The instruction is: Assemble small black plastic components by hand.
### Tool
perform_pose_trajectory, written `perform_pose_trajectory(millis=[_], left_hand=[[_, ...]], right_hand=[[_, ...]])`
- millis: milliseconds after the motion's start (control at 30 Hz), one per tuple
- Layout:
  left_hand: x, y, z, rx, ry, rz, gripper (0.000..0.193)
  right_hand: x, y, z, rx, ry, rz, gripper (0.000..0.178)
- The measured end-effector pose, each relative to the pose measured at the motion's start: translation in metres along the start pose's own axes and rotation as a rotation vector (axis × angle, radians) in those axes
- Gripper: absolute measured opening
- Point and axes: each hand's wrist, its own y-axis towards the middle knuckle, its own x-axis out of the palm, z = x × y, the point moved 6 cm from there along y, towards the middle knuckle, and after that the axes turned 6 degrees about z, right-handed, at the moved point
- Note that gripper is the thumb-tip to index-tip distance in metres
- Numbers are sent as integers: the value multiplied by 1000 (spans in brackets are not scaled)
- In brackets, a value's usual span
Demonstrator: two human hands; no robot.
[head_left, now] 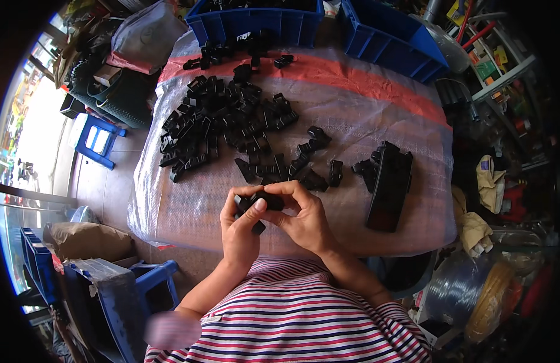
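Note:
Both hands meet over the near edge of the table, closed around a small black plastic part (269, 201). My left hand (240, 230) presses its thumb on top of the part, while my right hand (304, 221) pinches its right side. Part of the piece juts out below the left thumb; its exact kind I cannot make out. Beyond my hands lies a loose pile of similar black plastic parts (213, 121), with a few scattered closer. To the right, a long flat black piece (390, 190) lies beside several small black parts (366, 172).
A translucent woven plastic sheet (377, 109) with a red band covers the table. Two blue crates (256, 25) (395, 42) stand along its far edge; the left one holds black parts. A blue stool (97, 140) stands left, and rolls of clear tubing (455, 290) lie right.

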Motion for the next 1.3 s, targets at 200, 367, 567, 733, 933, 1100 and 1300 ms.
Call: perform_pose_trajectory(millis=[200,367,567,733,933,1100,1300], left_hand=[[12,90,42,-167,-293,-50,17],[58,246,107,-47,-383,-60,16],[150,378,181,636,268,-137,25],[212,399,194,222,152,16,39],[122,194,145,768,1077,-615,22],[17,70,67,886,1540,-686,35],[-14,61,51,931,1493,-424,18]], right_hand=[[-98,24,-56,-278,-1336,112,40],[-127,23,-26,-231,-1611,-61,27],[-96,20,-62,-275,-1079,34,27],[-92,11,-55,-164,-840,103,23],[-78,-17,-41,-133,-641,222,27],[-58,-33,-19,-221,-732,72,19],[-44,-43,-24,-331,-1010,-28,28]])
